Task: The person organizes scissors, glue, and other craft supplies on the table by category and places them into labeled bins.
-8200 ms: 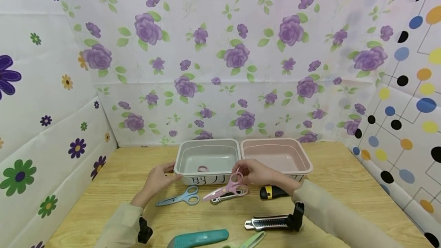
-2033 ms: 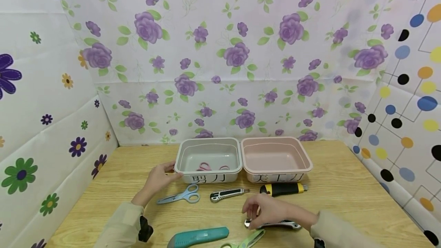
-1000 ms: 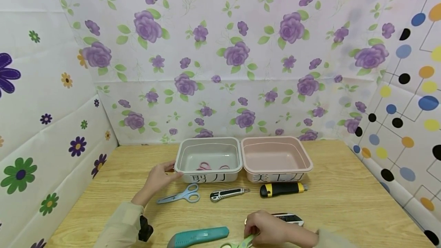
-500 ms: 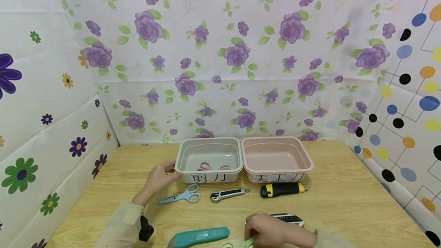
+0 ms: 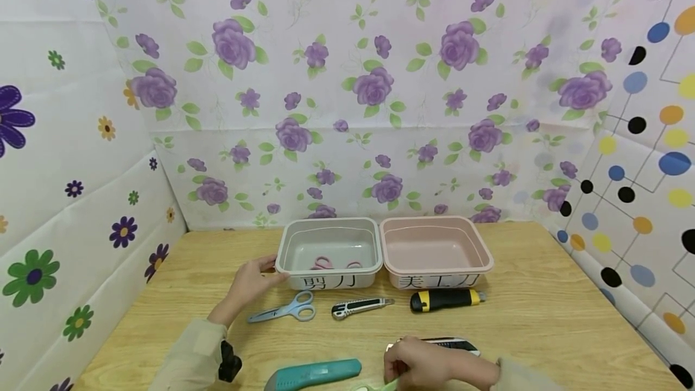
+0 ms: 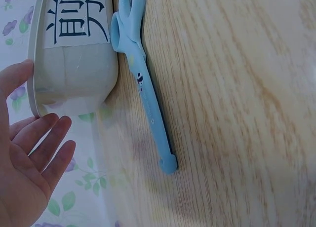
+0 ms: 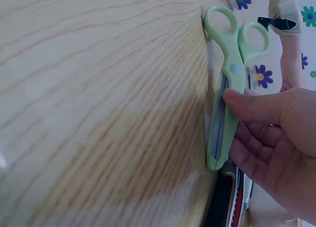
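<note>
My left hand (image 5: pixel 248 285) holds the left rim of the grey plastic box (image 5: pixel 290 272), thumb on the rim and fingertips beneath it in the left wrist view. Inside that box are pink scissors (image 5: pixel 323 262), with another pink handle (image 5: pixel 354 265) beside them. Near the front edge, my right hand (image 5: pixel 419 362) pinches light green scissors (image 7: pixel 232 69) by the blade part, handles pointing away from the palm. In the head view the hand covers their blades. Blue scissors (image 5: pixel 297 306) lie in front of the grey box, close to my left hand.
A pink box (image 5: pixel 436 271) stands right of the grey one. Before them lie a small silver-black utility knife (image 5: pixel 361 306) and a black-yellow one (image 5: pixel 446 300). A teal knife (image 5: pixel 315 373) lies left of my right hand; another utility knife (image 5: pixel 453 344) is partly behind it.
The pink scissors that my right hand held earlier now lie in the grey box. That hand has come down toward the front and taken hold of the green scissors. My left hand stays put.
</note>
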`<state>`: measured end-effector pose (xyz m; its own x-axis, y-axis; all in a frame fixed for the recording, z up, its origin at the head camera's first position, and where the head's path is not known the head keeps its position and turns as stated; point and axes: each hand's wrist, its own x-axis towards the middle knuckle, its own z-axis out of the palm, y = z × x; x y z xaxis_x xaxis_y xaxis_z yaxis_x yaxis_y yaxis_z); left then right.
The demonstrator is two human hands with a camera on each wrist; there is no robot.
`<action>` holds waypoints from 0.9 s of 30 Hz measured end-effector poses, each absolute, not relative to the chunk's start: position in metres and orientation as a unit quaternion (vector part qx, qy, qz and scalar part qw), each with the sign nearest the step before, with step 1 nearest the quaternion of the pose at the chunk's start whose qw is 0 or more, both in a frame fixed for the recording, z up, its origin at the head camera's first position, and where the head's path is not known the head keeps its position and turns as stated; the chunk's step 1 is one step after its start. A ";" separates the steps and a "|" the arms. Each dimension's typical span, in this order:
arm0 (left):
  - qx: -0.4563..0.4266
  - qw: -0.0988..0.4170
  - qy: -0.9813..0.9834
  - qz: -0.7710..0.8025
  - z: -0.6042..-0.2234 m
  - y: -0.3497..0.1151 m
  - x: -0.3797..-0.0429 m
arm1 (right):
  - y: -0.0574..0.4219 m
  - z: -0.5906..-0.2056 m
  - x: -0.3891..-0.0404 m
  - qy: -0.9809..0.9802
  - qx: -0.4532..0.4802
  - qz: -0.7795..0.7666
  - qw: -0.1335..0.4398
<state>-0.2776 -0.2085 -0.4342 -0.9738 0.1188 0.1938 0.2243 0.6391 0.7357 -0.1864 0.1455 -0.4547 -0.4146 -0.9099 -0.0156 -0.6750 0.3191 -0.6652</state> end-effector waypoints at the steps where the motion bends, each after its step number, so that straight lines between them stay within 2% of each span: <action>1: -0.094 0.064 -0.903 -0.414 -0.434 -0.208 -0.278 | 0.145 -0.455 -0.187 0.785 -0.503 -0.298 0.205; 13: -0.092 0.062 -0.902 -0.417 -0.432 -0.207 -0.279 | 0.143 -0.448 -0.195 0.772 -0.491 -0.317 0.251; 27: -0.093 0.063 -0.903 -0.414 -0.432 -0.208 -0.278 | 0.139 -0.407 -0.219 0.803 -0.501 -0.275 0.171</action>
<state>-0.2775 -0.2076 -0.4323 -0.9749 0.1151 0.1908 0.2197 0.6399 0.7363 -0.2185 0.1393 -0.4072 -0.4400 -0.8980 0.0006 -0.7104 0.3476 -0.6120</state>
